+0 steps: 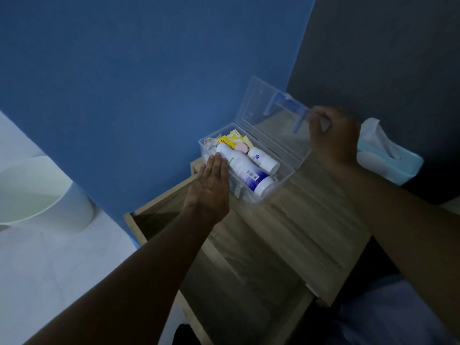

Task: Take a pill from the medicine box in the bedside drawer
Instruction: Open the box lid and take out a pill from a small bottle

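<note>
1. The medicine box [283, 170], clear plastic, sits on the wooden desk [311, 220] between the two hands, its hinged lid [273, 120] swung up and open.
2. The right hand [333, 135] is closed on the far edge of the lid, beside the blue handle [286, 105] set in it, holding the lid raised.
3. The left hand [211, 188] is open and flat, fingers together, its fingertips [217, 159] touching the near end of the box and the top of the large white bottle [246, 170] lying inside.
4. Just right of that bottle, further from the left hand, lies a smaller white bottle [263, 158]; beyond the fingertips are a yellow packet [232, 140] and a pink round piece [241, 146]. No single pill can be made out.
5. Below the left forearm the bedside drawer [159, 220] stands pulled open.
6. Just right of the right hand rests a blue tissue box [390, 158]; well left of the left hand stands a white bin [44, 190].
</note>
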The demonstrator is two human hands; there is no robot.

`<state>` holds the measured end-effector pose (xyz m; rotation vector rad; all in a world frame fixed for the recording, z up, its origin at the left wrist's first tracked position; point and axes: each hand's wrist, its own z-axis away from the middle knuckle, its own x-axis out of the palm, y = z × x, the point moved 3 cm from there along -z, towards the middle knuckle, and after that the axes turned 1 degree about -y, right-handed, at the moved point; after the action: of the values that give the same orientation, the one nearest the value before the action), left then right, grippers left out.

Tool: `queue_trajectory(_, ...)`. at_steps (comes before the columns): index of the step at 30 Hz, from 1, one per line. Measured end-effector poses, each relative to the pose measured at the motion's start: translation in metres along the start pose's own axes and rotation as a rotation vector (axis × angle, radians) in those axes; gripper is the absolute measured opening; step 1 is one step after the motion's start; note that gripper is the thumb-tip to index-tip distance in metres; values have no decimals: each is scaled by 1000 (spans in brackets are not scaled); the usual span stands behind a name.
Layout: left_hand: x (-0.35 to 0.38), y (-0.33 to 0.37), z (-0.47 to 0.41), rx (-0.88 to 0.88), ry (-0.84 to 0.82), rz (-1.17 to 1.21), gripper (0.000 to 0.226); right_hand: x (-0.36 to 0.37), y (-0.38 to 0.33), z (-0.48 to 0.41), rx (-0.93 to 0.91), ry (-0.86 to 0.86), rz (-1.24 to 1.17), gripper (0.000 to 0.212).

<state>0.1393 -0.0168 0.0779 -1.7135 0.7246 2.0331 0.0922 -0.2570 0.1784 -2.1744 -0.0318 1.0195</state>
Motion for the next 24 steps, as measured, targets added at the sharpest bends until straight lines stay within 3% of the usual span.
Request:
queue_trajectory(4,-1,2,-2,-5,-30,39,106,31,26,11,286,-131,-42,72)
queue_trajectory(7,-1,5,-2,3,-20,17,108,48,41,23,434,-204,46,70)
queue_trajectory(12,-1,2,2,28,-17,47,107,61,52,43,519,-293,-57,63)
queue_trajectory(14,-1,1,2,32,-12,68,104,60,43,43,442,-261,-83,70)
queue_trajectory(17,-1,1,1,36,5,81,102,63,7,37,72,-221,-86,72)
queue_trajectory(20,-1,0,2,42,13,89,100,82,-23,29,-220,-386,26,59)
queue_trajectory(24,0,-3,2,62,31,112,96,111,-40,12,-406,-618,208,42)
